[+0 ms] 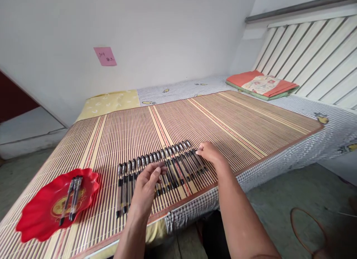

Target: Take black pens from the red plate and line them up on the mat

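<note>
A row of several black-capped clear pens (178, 160) lies side by side on a striped bamboo mat (234, 121) near its front edge. My left hand (146, 186) hovers over the middle of the row with fingers bent and loosely together, tips touching the pens. My right hand (209, 153) rests at the right end of the row, its fingers pinched on the last pen. A red scalloped plate (36, 214) at the left holds three more pens (71, 197).
The mat covers a bed with a checked sheet (329, 136). A folded orange cloth (260, 84) lies at the far right by a slatted headboard (315, 54). A pink note (105, 56) hangs on the white wall. A wire ring (308, 229) lies on the floor.
</note>
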Tool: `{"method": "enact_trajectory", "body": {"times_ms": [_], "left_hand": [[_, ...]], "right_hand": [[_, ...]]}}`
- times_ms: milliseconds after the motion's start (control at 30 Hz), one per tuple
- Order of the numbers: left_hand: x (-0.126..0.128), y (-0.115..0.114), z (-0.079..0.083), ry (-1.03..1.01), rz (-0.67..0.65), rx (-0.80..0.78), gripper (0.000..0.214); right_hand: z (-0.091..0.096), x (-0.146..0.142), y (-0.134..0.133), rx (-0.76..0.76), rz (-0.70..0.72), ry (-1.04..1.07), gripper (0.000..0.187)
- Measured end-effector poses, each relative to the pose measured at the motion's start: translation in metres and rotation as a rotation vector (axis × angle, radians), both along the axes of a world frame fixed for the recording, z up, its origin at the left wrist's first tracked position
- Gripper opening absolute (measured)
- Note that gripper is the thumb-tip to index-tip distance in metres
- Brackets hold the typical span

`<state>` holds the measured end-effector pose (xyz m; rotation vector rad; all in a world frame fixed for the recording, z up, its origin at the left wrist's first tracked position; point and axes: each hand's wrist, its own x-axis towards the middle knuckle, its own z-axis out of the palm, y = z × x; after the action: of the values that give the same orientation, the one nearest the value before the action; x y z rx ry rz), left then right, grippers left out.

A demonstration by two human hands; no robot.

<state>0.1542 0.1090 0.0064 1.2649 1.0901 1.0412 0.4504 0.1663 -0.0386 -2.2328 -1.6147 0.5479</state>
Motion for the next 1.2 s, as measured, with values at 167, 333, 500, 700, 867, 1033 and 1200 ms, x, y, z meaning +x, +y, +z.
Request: {"method": "enact_trajectory", "body": {"times_ms": [167,333,500,700,867,1033,1200], "left_hand": [[0.001,0.0,0.0,-0.004,-0.001,0.004,0.038],[0.001,0.001,-0.001,0.011,-0.015,-0.004,0.04],[0.0,0.002,-0.004,-0.001,-0.02,-0.012,0.04],[0.0,0.003,-0.006,0.009,-0.029,-0.013,0.041],[0.0,0.003,-0.004,0.022,-0.028,-0.011,0.043],[-0.001,0.002,-0.005,0.023,-0.033,-0.011,0.043],[0.0,0.002,-0.005,0.034,-0.037,-0.008,0.041]], "right_hand": [[0.005,-0.001,-0.003,-0.006,-0.013,0.0,0.015],[0.018,-0.005,-0.009,-0.048,-0.009,0.013,0.013],[0.021,-0.007,-0.01,-0.091,0.003,0.065,0.014],[0.019,-0.005,-0.01,-0.099,0.03,0.043,0.017],[0.022,-0.006,-0.012,-0.063,0.048,-0.016,0.02],[0.023,-0.007,-0.013,-0.091,0.003,-0.008,0.011],[0.015,-0.005,-0.009,-0.086,0.014,-0.003,0.007]]}}
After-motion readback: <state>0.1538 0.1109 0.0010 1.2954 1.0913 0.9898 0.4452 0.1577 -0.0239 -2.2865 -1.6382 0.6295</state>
